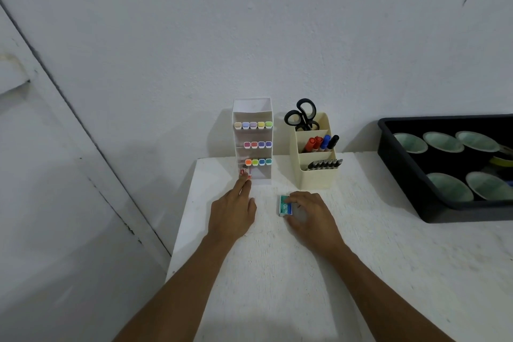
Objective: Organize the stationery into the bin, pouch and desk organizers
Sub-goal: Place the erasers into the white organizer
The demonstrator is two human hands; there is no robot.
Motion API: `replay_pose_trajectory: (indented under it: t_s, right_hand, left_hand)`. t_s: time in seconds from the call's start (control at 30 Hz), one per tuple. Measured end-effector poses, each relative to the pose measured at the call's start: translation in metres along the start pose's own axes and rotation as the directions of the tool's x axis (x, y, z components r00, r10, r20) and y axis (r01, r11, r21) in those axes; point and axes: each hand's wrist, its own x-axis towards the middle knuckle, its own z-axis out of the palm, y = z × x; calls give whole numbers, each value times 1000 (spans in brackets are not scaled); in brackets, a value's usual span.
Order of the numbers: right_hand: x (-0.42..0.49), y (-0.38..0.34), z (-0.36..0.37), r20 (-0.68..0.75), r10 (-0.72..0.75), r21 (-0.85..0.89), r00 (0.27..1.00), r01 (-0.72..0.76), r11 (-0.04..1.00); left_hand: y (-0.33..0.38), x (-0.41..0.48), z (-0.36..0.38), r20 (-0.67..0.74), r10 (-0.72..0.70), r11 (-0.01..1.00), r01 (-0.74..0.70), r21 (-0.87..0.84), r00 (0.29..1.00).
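Apparently filing small boxes: nudging a red box (245, 173) into the bottom slot of the white organizer (252, 108), at twelve o'clock from the left hand (231, 214), with straight fingers pressed together. Next, likely lifting the staple box (285, 206), gripped on the bench (277, 272) by the curled right hand (311, 215) at its ten o'clock, and carrying it toward eleven o'clock into that slot. Small, flat, teal and white, marked "No 10"; probably light and rigid.

Two organizers (251, 106) (316, 178), one bin (397, 164), thirteen highlighters (253, 125), one teal staple box (285, 207).
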Motion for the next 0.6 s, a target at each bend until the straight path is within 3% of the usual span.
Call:
replay_pose_trajectory:
  t_s: [0.37, 0.47, 0.6]
  right_hand:
    - [0, -5, -6, 53, 6, 3, 999, -6, 1000]
    - [-1, 0, -19, 134, 83, 56, 987, -91, 994]
    - [-18, 23, -38, 172, -9, -227, 985, 48, 973]
  left_hand:
    - [4, -2, -6, 19, -12, 998, 13, -64, 1000]
    - [9, -10, -8, 42, 9, 983, -1, -184, 999]
    - [21, -22, -7, 192, 186, 932, -111, -345, 964]
